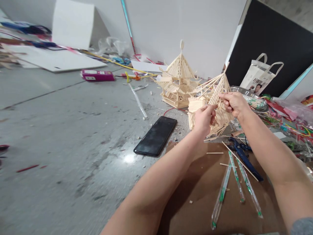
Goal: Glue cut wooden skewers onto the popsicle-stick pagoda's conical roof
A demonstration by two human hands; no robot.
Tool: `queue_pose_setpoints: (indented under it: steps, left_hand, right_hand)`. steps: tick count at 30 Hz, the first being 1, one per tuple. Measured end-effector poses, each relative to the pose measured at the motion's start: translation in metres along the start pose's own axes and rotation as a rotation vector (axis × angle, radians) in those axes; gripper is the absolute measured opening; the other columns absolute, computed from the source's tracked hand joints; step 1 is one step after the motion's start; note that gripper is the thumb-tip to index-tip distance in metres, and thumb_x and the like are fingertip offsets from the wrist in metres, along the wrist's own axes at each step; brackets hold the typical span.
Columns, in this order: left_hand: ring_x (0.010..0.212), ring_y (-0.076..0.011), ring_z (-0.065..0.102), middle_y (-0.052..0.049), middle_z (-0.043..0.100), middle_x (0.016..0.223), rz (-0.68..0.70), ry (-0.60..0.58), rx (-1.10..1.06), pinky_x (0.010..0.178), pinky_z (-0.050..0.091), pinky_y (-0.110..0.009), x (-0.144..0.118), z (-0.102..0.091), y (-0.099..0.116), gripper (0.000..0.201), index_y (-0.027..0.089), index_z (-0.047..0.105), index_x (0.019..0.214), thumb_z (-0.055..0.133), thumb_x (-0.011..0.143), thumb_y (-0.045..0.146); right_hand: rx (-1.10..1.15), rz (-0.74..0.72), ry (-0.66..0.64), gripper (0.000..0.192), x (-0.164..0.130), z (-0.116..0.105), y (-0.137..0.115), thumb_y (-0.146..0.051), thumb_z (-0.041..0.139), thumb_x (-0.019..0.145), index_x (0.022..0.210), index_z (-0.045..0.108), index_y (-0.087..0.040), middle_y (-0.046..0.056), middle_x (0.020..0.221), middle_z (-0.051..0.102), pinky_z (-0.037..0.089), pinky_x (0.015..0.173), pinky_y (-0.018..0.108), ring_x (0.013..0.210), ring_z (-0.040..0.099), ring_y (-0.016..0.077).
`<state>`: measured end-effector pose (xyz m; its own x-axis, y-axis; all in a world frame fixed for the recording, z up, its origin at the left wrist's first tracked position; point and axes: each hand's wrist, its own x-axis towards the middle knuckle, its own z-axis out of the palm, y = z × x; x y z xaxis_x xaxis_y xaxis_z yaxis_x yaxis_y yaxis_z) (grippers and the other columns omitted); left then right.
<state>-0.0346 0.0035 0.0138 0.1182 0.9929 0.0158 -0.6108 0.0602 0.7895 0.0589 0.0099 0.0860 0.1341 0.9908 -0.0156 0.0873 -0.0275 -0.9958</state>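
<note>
A pavilion model built of thin wooden sticks stands in front of me, its pointed roof frame rising to one tip. At the roof's lower edge my left hand is closed, thumb and finger pinching a thin wooden stick. Higher on the same slope my right hand pinches at the roof sticks, its other fingers curled in. Exactly which sticks lie between the fingertips is partly hidden. Just behind to the left is a second stick pavilion with a filled-in roof and a finial on top.
A black phone lies on the grey floor, left of my left hand. Brown board under my arms carries loose sticks, clear wrappers and a blue-handled cutting tool. Farther off are a purple power strip, a white bag and a metal bowl.
</note>
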Motion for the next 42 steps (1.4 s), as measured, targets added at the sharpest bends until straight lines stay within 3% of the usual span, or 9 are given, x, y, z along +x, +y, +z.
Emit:
queue_pose_setpoints:
  steps: [4, 21, 42]
  left_hand:
    - [0.026, -0.0023, 0.030, 0.008, 0.040, 0.039, 0.039, -0.020, 0.019, 0.030, 0.019, -0.019, 0.0024, -0.0011, -0.0039, 0.025, 0.017, 0.042, 0.052, 0.062, 0.061, 0.029]
    - [0.026, -0.0017, 0.030, 0.008, 0.040, 0.039, 0.056, -0.039, 0.014, 0.027, 0.018, -0.017, 0.0047, -0.0018, -0.0056, 0.027, 0.016, 0.043, 0.051, 0.062, 0.065, 0.029]
    - [0.026, -0.0020, 0.030, 0.009, 0.039, 0.038, 0.051, -0.039, -0.002, 0.028, 0.019, -0.017, 0.0041, -0.0025, -0.0053, 0.028, 0.016, 0.043, 0.053, 0.067, 0.059, 0.029]
  right_hand:
    - [0.001, -0.001, 0.002, 0.030, 0.0020, -0.0003, 0.0020, -0.008, 0.051, 0.076, 0.050, 0.037, -0.017, -0.008, 0.030, 0.034, 0.013, 0.026, 0.016, 0.022, 0.024, 0.0018]
    - [0.005, 0.009, 0.031, 0.036, -0.0006, 0.0048, -0.0009, -0.007, 0.050, 0.078, 0.048, 0.033, -0.018, -0.008, 0.027, 0.032, 0.015, 0.026, 0.015, 0.021, 0.023, 0.0016]
    - [0.004, -0.004, -0.044, 0.020, 0.0012, -0.0019, 0.0025, -0.008, 0.052, 0.077, 0.059, 0.045, -0.015, -0.009, 0.032, 0.037, 0.014, 0.026, 0.014, 0.022, 0.026, 0.0018]
